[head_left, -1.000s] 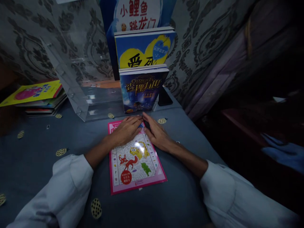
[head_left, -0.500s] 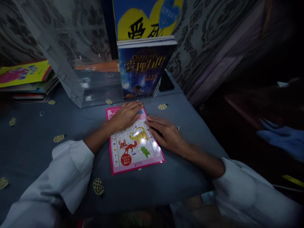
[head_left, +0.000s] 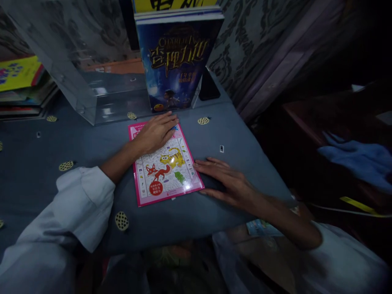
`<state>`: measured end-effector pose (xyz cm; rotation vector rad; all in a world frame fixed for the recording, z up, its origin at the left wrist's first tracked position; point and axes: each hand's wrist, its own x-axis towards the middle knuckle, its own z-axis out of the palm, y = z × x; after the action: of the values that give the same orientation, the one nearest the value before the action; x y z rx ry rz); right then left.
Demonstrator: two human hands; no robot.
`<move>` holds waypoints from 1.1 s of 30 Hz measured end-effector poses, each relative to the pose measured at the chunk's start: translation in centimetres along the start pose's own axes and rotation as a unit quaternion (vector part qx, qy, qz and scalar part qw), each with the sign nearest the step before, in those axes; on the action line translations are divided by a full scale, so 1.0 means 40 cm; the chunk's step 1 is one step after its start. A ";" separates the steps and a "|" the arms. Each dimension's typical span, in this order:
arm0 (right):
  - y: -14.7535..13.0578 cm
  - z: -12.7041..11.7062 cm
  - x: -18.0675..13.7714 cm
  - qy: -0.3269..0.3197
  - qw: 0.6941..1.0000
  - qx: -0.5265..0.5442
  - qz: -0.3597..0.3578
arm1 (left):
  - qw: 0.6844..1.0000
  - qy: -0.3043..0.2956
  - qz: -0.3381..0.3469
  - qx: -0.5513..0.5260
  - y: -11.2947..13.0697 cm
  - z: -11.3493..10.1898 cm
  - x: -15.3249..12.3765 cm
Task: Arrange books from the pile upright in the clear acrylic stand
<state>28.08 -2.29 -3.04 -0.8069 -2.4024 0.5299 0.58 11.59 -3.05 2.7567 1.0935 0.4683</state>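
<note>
A pink-bordered picture book [head_left: 165, 179] lies flat on the grey-blue tablecloth [head_left: 153, 228], its cover showing a red fox and a yellow striped cat. Across the upper part of that cover rests my left hand [head_left: 156, 132], fingers stretched out, hiding some of the title. My right hand [head_left: 228, 179] is beside the book's lower right edge with thumb and fingers apart. Its fingertips are at the edge, and the palm is over the cloth.
Behind the book stands a dark blue book [head_left: 179, 65] with others at its back. A clear acrylic stand [head_left: 82, 94] is left of it, and a black phone [head_left: 210, 85] lies right. Stacked books [head_left: 21, 87] sit far left; blue cloth [head_left: 355, 159] is off the table's right side.
My right hand has slid off the cover toward the lower right, showing more of the book's right side. My left hand stays on the upper cover. The camera view has tilted downward.
</note>
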 end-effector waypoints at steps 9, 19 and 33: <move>-0.014 0.003 0.005 0.007 0.999 -0.001 0.039 | 0.996 -0.046 0.066 -0.028 0.152 -0.031 -0.110; -0.013 0.000 0.004 0.013 1.000 -0.006 0.016 | 0.986 -0.080 0.139 -0.037 0.266 -0.049 -0.221; 0.033 0.015 0.071 0.015 0.995 -0.091 -0.042 | 0.991 -0.053 0.121 0.007 0.221 -0.051 -0.197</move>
<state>26.40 0.40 -3.14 -0.7798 -2.4700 0.2677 0.16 -0.21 -0.86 2.9029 0.7444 0.3383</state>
